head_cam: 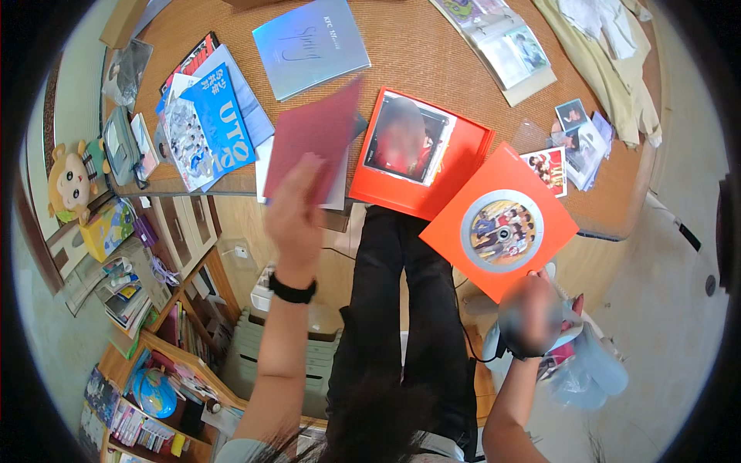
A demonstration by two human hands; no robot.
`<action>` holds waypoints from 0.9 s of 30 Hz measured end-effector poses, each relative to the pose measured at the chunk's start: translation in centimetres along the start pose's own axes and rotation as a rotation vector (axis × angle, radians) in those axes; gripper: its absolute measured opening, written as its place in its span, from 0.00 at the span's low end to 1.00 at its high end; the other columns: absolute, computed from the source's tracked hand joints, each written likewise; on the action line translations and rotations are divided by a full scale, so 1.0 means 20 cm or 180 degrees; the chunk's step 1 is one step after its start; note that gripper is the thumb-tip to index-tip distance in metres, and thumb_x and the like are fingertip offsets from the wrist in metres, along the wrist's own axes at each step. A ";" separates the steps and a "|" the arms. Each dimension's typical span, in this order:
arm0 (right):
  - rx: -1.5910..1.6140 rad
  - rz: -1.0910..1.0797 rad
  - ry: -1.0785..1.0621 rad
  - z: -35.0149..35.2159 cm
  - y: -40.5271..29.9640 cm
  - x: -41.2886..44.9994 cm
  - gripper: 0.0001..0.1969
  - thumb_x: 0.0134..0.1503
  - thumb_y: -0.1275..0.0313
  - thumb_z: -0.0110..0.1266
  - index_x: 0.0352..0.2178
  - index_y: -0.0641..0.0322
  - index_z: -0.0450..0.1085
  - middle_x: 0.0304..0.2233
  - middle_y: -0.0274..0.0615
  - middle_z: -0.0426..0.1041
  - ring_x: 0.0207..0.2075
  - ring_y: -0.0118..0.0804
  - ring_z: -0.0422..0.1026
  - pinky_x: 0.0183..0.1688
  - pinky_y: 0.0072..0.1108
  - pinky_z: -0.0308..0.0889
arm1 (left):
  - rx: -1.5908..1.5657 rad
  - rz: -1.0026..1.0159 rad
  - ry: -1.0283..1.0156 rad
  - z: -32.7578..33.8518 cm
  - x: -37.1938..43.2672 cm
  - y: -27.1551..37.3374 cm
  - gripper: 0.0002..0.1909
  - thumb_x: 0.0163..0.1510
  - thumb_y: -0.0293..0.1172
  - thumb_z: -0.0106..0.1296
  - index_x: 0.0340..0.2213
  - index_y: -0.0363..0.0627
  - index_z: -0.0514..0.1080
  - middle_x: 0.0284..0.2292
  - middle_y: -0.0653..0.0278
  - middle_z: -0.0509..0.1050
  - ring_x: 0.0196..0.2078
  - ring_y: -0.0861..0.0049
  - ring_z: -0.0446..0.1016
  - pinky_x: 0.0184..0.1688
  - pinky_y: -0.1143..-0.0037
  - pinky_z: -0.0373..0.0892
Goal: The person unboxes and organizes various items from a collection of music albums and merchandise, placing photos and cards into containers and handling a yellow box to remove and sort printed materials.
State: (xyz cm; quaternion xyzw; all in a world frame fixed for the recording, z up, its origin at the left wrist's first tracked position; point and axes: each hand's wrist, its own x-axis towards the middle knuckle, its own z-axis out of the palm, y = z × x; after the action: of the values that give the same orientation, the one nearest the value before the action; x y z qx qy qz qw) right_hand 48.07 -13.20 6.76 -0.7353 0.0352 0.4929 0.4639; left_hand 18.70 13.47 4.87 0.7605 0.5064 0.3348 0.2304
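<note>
My left hand [294,223], a dark band on its wrist, grips a dark red booklet [310,136] by its near edge. Blurred by motion, the booklet covers part of a white sheet at the table's front edge. With my right hand [529,315] I hold the lower corner of a square orange disc holder [448,231]. A round disc [502,231] with a group picture sits in its middle. Between my hands an open-topped orange box [399,194] rests on the table, with picture cards [405,142] inside. The disc holder overlaps the box's right corner.
On the woven table mat [405,52] lie a silvery album [311,46], blue and white printed booklets [223,124], a ring binder [509,52], photo cards [582,142] and pale clothing [608,75]. A shelf with a globe [153,392] stands at lower left.
</note>
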 end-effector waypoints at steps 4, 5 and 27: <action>0.0490 -0.0203 0.0285 -0.15 0.08 -0.03 0.11 0.54 0.71 0.42 0.37 0.66 0.63 0.33 0.32 0.68 0.33 0.21 0.64 0.37 0.14 0.57 | 0.0041 -0.0326 -0.0840 0.36 -0.12 0.21 0.16 0.38 0.22 0.48 0.34 0.41 0.69 0.28 0.62 0.66 0.30 0.68 0.66 0.31 0.73 0.65; 0.0559 -0.0200 0.0358 -0.17 0.09 -0.04 0.11 0.54 0.71 0.42 0.37 0.66 0.63 0.33 0.33 0.68 0.34 0.21 0.64 0.38 0.14 0.57 | 0.0245 0.0503 -0.0886 0.45 -0.11 0.24 0.15 0.38 0.24 0.47 0.33 0.41 0.69 0.25 0.63 0.64 0.29 0.70 0.64 0.29 0.75 0.63; 0.0140 -0.0341 0.0415 -0.36 0.21 0.01 0.13 0.53 0.73 0.42 0.40 0.67 0.62 0.34 0.32 0.67 0.34 0.21 0.63 0.38 0.15 0.57 | 0.0288 -0.0743 -0.1325 0.83 -0.14 0.39 0.27 0.43 0.17 0.37 0.48 0.41 0.53 0.36 0.51 0.64 0.36 0.58 0.67 0.37 0.69 0.65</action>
State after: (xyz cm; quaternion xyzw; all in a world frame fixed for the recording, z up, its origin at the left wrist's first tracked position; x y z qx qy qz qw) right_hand 51.05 -20.75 4.49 -0.7563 0.0367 0.4175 0.5024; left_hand 35.06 7.66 -1.68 0.7590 0.5470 0.1190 0.3326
